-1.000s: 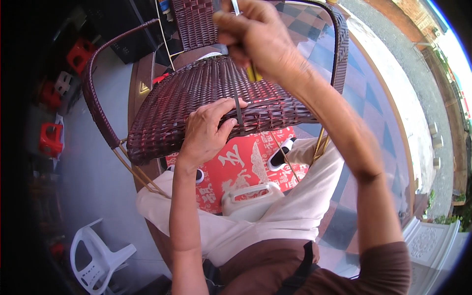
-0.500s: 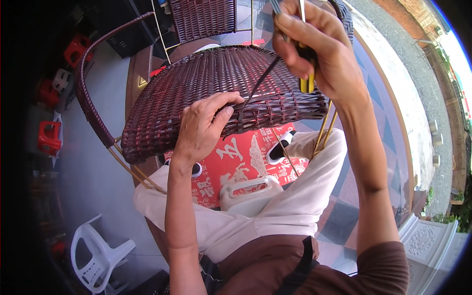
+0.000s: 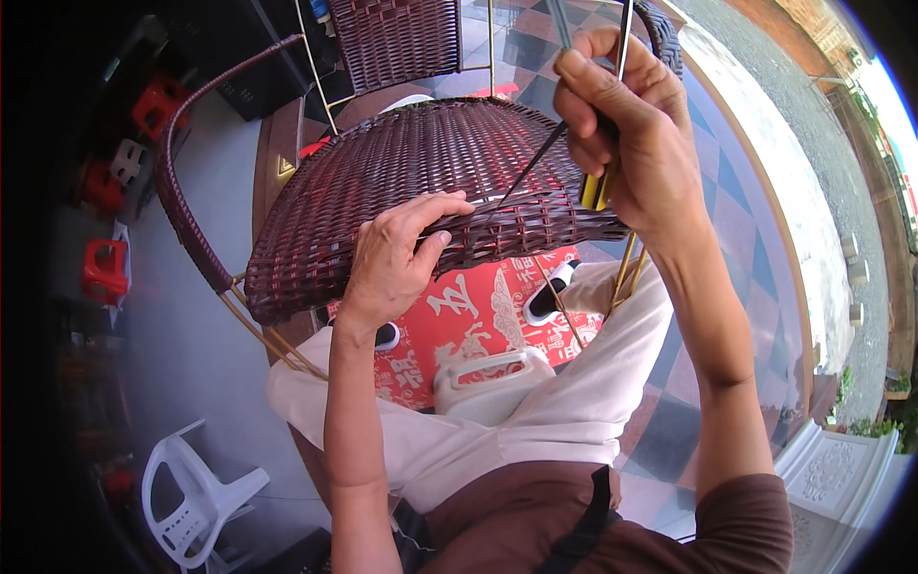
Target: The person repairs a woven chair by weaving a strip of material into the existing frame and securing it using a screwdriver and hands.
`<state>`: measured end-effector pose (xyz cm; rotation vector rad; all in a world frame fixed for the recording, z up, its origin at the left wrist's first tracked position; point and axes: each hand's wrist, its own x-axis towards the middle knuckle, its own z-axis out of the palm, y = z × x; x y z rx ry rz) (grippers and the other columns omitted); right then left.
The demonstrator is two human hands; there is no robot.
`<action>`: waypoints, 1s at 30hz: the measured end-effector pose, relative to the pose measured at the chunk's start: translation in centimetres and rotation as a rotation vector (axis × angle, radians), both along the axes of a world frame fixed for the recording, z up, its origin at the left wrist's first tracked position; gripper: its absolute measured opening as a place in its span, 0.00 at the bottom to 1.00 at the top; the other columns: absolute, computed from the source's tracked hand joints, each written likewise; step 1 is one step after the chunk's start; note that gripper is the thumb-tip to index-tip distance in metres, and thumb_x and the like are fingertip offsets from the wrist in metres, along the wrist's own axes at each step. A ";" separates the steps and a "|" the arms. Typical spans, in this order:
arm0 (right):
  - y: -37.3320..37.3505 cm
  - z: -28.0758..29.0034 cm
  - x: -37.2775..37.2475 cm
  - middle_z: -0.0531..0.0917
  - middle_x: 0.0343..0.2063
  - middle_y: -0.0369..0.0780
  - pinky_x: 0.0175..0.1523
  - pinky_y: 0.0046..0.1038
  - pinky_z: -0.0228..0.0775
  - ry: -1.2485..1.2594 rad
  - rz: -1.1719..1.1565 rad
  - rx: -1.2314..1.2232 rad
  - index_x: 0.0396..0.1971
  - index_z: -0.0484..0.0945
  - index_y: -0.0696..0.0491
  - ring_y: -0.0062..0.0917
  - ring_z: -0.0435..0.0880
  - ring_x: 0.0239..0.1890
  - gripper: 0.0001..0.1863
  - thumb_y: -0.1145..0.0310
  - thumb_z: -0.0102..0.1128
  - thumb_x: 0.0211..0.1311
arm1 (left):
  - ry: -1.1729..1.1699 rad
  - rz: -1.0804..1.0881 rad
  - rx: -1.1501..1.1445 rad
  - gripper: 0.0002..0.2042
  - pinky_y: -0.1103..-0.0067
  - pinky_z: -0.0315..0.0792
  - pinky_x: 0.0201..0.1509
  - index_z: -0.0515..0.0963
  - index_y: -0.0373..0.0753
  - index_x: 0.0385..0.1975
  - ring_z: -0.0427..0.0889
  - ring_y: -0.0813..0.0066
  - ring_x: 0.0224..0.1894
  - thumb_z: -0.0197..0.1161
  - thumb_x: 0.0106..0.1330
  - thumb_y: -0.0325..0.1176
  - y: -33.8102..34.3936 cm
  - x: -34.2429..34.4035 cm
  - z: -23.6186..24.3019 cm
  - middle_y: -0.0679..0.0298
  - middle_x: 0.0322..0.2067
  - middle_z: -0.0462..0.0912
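While tight on dark strip (image 3: 533, 163) and yellow-handled tool (image 3: 594, 190), right grip (image 3: 623, 120) above woven seat (image 3: 411, 148), left grip (image 3: 397, 253) outspread on it.

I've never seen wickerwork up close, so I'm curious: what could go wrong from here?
The dark strip runs from the woven seat up to the right hand; pulled too hard, it might snap. That hand also holds a yellow-handled tool, which could slip if the strip suddenly gave way. The left hand rests on the seat close to the strip, so it might get scraped if the strip jerked.
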<state>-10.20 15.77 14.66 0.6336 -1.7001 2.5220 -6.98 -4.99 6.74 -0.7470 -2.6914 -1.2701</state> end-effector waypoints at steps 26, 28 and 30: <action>0.5 -10.3 9.5 0.81 0.19 0.36 0.13 0.13 0.50 -0.685 0.283 0.121 0.29 0.75 0.56 0.08 0.63 0.09 0.05 0.70 0.57 0.61 | -0.070 -0.087 0.003 0.11 0.75 0.71 0.48 0.78 0.34 0.37 0.79 0.63 0.40 0.53 0.54 0.19 -1.1 -2.7 -0.3 0.56 0.37 0.79; 0.0 -11.5 10.2 0.81 0.19 0.37 0.13 0.13 0.50 -0.746 0.240 0.005 0.31 0.74 0.57 0.08 0.63 0.09 0.05 0.71 0.56 0.61 | -0.130 -0.091 0.038 0.11 0.75 0.71 0.49 0.78 0.33 0.37 0.79 0.64 0.41 0.53 0.55 0.19 -1.6 -2.8 -0.3 0.56 0.38 0.80; -0.8 -12.6 11.1 0.81 0.20 0.37 0.13 0.13 0.49 -0.733 0.216 0.017 0.33 0.74 0.56 0.08 0.62 0.09 0.04 0.71 0.56 0.62 | -0.173 -0.089 0.076 0.11 0.76 0.70 0.51 0.78 0.31 0.38 0.80 0.66 0.41 0.52 0.56 0.20 -2.0 -2.9 -0.2 0.56 0.38 0.80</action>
